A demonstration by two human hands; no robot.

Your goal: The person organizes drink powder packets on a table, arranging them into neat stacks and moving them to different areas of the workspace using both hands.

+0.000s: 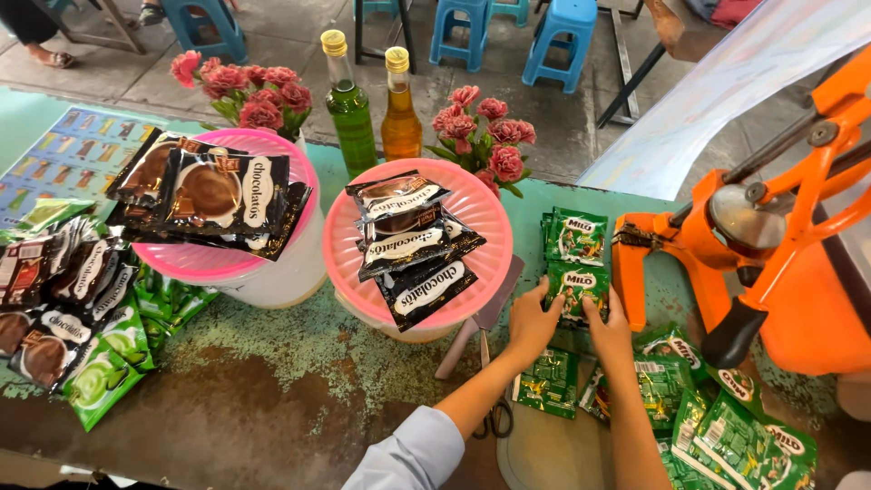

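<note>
Head view: both your hands are on one green sachet strip toward the right side of the bench, just right of the pink lid. Left hand pinches the strip's left edge, thumb on top, fingers curled under. Right hand does the same on the right edge. Both grips closed on that strip, nothing else in either hand.

More green sachets are stacked directly behind it, touching or nearly so. Loose green sachets are piled toward the near right corner, and one strip lies under your left wrist.

Judgement on handling:
- Keep the pinch at the edges and level, so the strip stays flat and doesn't fold at the seams.
- Set its edges square to the stack behind, not skewed.
- Watch your left forearm: scissors sit right below it, and a knife lies between the pink lid and your hand. Easy to knock.
- Orange press is close on the right; keep your right elbow off its handle.

Dark chocolate sachets on the lid are well apart from your hands.
</note>
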